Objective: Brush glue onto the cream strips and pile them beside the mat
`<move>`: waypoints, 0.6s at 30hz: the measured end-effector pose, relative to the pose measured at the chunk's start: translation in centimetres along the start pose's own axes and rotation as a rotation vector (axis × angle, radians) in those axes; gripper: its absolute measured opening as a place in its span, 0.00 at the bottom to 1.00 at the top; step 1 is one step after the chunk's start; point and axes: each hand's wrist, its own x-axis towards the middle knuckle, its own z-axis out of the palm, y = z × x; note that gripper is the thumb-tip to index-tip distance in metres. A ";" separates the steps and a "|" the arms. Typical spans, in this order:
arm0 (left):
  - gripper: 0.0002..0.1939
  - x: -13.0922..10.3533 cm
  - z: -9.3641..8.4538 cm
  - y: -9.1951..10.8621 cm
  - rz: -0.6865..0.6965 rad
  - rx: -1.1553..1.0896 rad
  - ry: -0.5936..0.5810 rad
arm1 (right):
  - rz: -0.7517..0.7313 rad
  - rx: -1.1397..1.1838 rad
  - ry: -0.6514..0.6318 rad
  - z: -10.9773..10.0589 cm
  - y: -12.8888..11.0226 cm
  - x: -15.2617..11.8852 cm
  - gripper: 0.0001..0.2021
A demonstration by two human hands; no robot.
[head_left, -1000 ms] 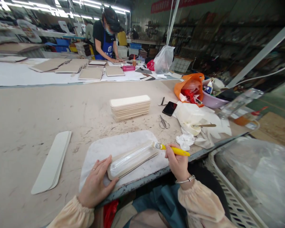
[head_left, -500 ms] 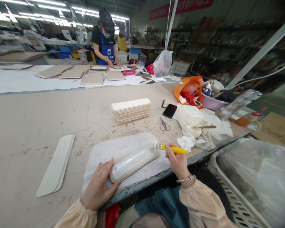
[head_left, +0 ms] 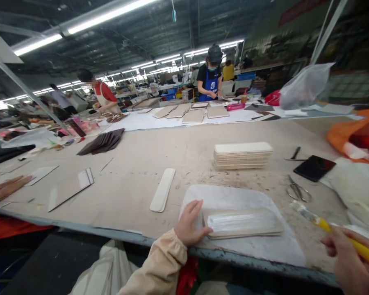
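My left hand (head_left: 190,224) rests with fingers spread at the left end of a long rounded board (head_left: 242,222), whose top has a wet, shiny coating. The board lies on a white sheet (head_left: 230,193) near the table's front edge. At the lower right my right hand (head_left: 350,256) is closed round the yellow handle of a brush (head_left: 324,224). The brush's pale bristles are raised to the right of the board, apart from it. Behind the sheet stands a stack of similar boards (head_left: 242,156). A few loose pale strips (head_left: 162,190) lie left of my left hand.
Scissors (head_left: 298,190), a black phone (head_left: 315,168) and an orange bag (head_left: 356,133) are at the right. Dark pieces (head_left: 101,141) lie at the left. Another person's hand (head_left: 9,188) rests at the far left. A person in a blue apron (head_left: 210,82) works across the table.
The view has swung left. My right hand has carried the brush off the board's right end, away to the right. My left hand stays at the board's left end.
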 end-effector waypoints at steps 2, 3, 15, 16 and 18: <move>0.34 0.1 -1.8 -1.4 -0.174 0.143 0.147 | -0.022 0.030 0.042 -0.1 -0.7 -0.4 0.15; 0.30 0.3 -3.0 -2.4 -0.283 0.252 0.201 | -0.039 0.034 0.050 -0.2 -0.9 -0.5 0.14; 0.21 0.5 -9.2 -8.6 -0.704 0.640 0.018 | -0.102 0.044 -0.011 -0.6 0.5 -0.5 0.21; 0.21 0.5 -9.0 -8.4 -0.705 0.644 0.027 | -0.130 0.018 -0.013 -0.6 0.6 -0.6 0.21; 0.21 0.5 -8.8 -7.9 -0.700 0.651 0.056 | -0.177 -0.017 -0.016 -0.5 0.6 -0.8 0.21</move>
